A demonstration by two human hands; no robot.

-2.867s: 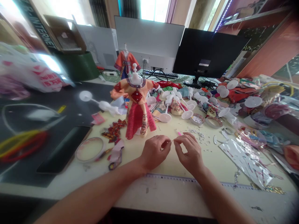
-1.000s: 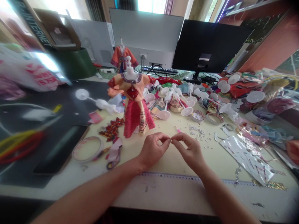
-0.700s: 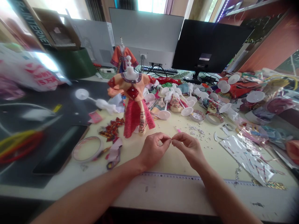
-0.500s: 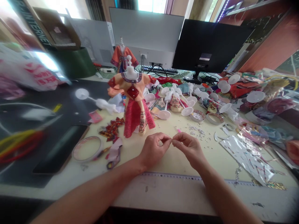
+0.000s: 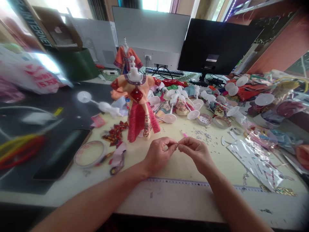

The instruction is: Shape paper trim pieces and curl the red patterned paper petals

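Observation:
My left hand (image 5: 161, 154) and my right hand (image 5: 194, 152) meet fingertip to fingertip over the pale tabletop. Thumb and forefinger are pinched together on each hand; whatever lies between them is too small to make out. Just behind stands a small doll mannequin in a peach top (image 5: 138, 88) with a red diamond patch and a red-and-patterned skirt (image 5: 140, 125). Tiny shiny beads (image 5: 204, 135) are scattered beyond my right hand, with a pink pen-like stick (image 5: 184, 134) close by. In front of my wrists runs a ruler strip (image 5: 173, 182).
To the left lie a tape roll (image 5: 89, 154), fabric trims (image 5: 118, 156) and a dark phone-like slab (image 5: 61, 154). White doll stands (image 5: 170, 118) and cloth scraps pile up at the back. A plastic sheet (image 5: 256, 164) and chains (image 5: 286, 191) lie right. Monitors (image 5: 152, 35) stand behind.
Both hands stay pinched together in nearly the same place. The view has shifted very slightly; nothing else visibly moves.

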